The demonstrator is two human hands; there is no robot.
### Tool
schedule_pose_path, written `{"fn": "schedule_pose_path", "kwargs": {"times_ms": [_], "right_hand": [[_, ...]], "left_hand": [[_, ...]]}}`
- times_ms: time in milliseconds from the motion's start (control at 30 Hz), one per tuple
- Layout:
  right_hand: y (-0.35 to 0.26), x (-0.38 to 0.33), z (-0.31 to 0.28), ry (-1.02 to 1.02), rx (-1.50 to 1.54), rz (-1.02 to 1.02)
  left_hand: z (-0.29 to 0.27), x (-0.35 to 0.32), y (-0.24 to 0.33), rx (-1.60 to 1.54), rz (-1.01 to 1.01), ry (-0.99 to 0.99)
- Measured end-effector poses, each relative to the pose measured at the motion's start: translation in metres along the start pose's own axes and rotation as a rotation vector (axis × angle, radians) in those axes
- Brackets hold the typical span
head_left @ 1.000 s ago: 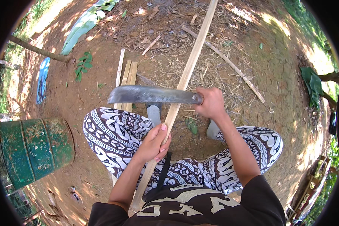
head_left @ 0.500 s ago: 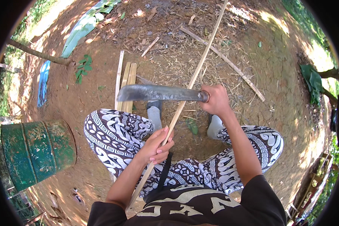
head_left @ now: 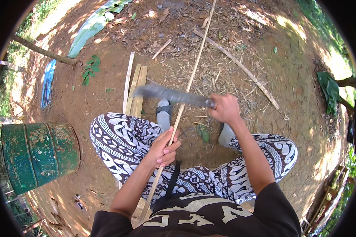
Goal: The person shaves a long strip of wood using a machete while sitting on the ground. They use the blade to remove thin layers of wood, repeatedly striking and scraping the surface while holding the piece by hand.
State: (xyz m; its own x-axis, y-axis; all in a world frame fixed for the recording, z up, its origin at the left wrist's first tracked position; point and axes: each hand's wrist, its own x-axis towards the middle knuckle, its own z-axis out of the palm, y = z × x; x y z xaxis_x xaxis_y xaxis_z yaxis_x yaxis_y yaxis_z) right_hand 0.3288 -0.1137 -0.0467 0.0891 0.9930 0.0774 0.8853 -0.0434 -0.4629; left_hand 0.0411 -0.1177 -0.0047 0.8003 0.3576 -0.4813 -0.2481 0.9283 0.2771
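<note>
While seated on bare earth, left hand closed fully round a thin pale strip, thumb and fingers wrapped, just inside the left knee. Strip running from beside the torso, between the feet, out to the upper edge of view. Right hand clenched tight on the handle of a long dark blade, laid crosswise over the strip just beyond the grey-socked foot. Blade blurred; contact between edge and strip impossible to tell.

Judged good practice for paring: hold the blade at a shallow angle to the strip, drive it away from the body, take thin shavings. Keep the gripping hand well behind the edge, as shown, and brace the strip firmly against twisting. Mind the foot close under the blade.

Limits and room: bundle of split slats just beside the left shin, near the blade tip. Green drum well apart on the left. Long stick on the ground beyond the right hand, apart. Forward along the strip, only littered soil, hence ample room for an outward stroke.
</note>
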Motion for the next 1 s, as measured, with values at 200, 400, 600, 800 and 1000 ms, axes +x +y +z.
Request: {"fn": "schedule_pose_path", "kwargs": {"times_ms": [200,400,600,800,1000], "right_hand": [[0.076,0.020,-0.028,0.179,-0.076,0.402],[0.064,0.012,-0.017,-0.017,-0.152,0.415],[0.056,0.004,-0.004,0.044,-0.119,0.113],[0.144,0.007,-0.029,0.088,-0.179,0.907],[0.121,-0.009,0.011,0.013,0.009,0.524]], "left_hand": [[0.006,-0.009,-0.004,0.139,-0.134,0.008],[-0.002,-0.003,-0.005,0.047,-0.133,0.030],[-0.001,-0.016,-0.002,0.033,-0.194,-0.024],[-0.013,-0.044,-0.034,-0.259,-0.333,-0.049],[-0.025,-0.089,-0.044,-0.439,-0.313,-0.072]]}}
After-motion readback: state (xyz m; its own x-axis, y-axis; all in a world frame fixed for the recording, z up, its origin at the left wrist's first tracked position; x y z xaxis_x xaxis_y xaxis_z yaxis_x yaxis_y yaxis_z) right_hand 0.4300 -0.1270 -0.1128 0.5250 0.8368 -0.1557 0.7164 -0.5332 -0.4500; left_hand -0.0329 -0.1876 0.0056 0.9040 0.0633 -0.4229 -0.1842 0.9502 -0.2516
